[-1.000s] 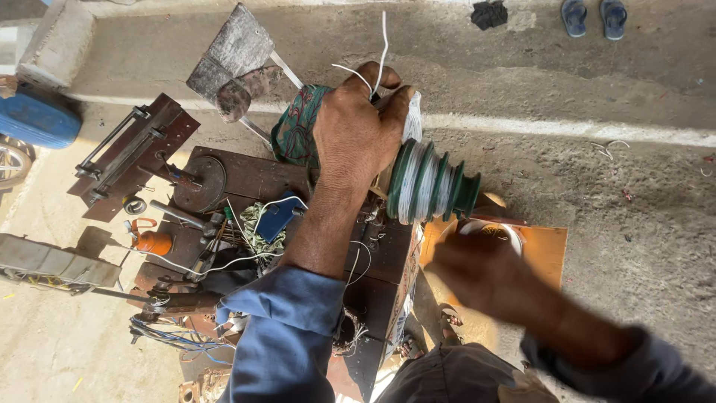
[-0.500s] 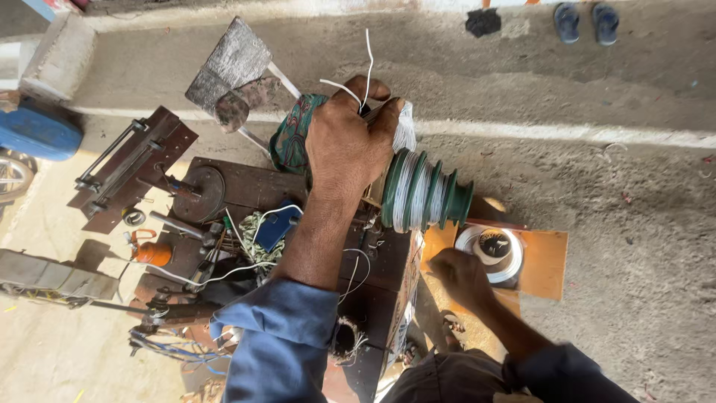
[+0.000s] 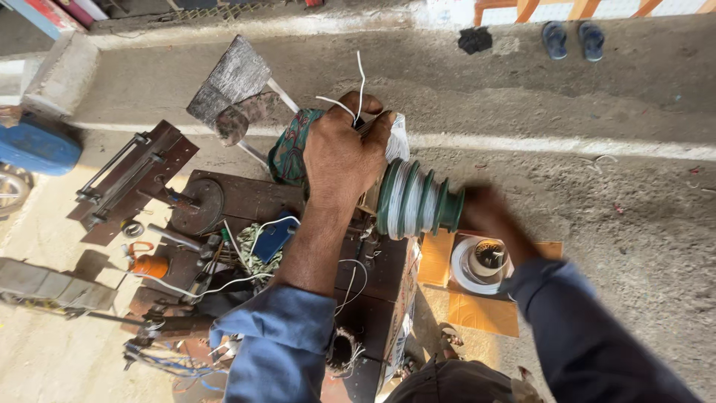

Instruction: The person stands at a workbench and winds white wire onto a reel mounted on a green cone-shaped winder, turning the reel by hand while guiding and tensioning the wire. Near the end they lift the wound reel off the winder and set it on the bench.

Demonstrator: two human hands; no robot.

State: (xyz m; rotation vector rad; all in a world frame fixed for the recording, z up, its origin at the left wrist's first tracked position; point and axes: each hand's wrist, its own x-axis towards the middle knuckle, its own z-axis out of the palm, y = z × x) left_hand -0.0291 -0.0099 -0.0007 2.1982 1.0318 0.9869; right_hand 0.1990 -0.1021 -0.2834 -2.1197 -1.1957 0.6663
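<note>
Seen from above, the left hand (image 3: 344,153) is closed in a fist around white wire ends (image 3: 356,89) that stick up past the knuckles, at one end of a green stepped former (image 3: 418,201) wound with pale wire. The right hand (image 3: 488,216) is blurred at the former's other end; whether it grips cannot be told. Both sleeves are blue. Just below the right hand, a white spool of wire (image 3: 481,261) sits on a flat piece of orange cardboard (image 3: 485,310). Under the left forearm stands a dark wooden bench (image 3: 246,198) with a metal winding wheel (image 3: 200,205), loose wires and an orange part (image 3: 151,265). Around it is dusty concrete ground (image 3: 619,194) with a painted white line. A pair of blue sandals (image 3: 573,39) lies at the top edge.
</note>
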